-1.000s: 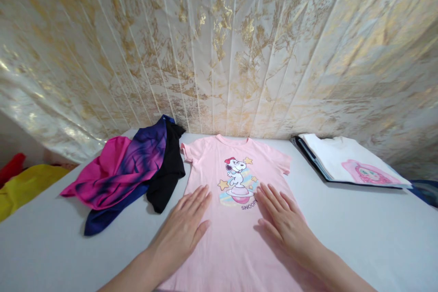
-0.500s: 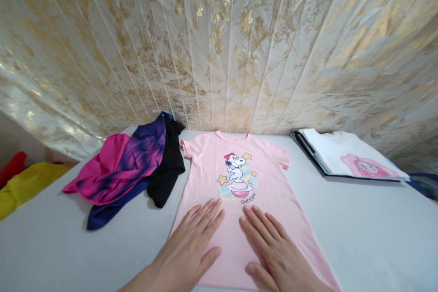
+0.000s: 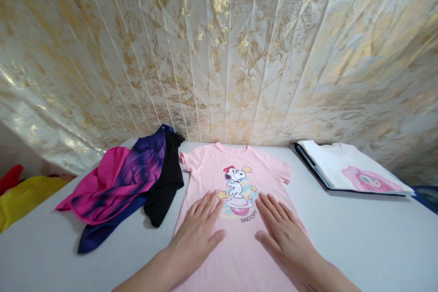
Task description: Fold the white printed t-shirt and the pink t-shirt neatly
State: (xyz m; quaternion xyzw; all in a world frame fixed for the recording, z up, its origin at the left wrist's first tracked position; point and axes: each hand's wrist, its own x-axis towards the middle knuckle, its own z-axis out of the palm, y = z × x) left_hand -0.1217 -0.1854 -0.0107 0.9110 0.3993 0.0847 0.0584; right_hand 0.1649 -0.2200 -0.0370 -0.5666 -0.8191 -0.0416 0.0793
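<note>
A pink short-sleeved T-shirt (image 3: 232,251) lies spread flat, its neckline toward the curtain, with a cartoon dog print on the chest. My left hand (image 3: 198,228) rests palm down on the shirt's left side, fingers stretched out beside the print. On the other side of the print, my right hand (image 3: 284,226) lies flat near the shirt's right edge, its fingers extended. Neither hand holds anything. The lower hem is out of view.
Crumpled pink, purple and black clothing (image 3: 126,178) lies to the left. At the right is a stack of folded shirts (image 3: 342,162), a white one on top. A gold-patterned curtain (image 3: 219,54) hangs behind the white table (image 3: 359,237). Yellow cloth (image 3: 30,196) shows at far left.
Both hands have slid up the shirt toward the collar and the right hand has moved outward, away from the left. The view has tilted slightly upward.
</note>
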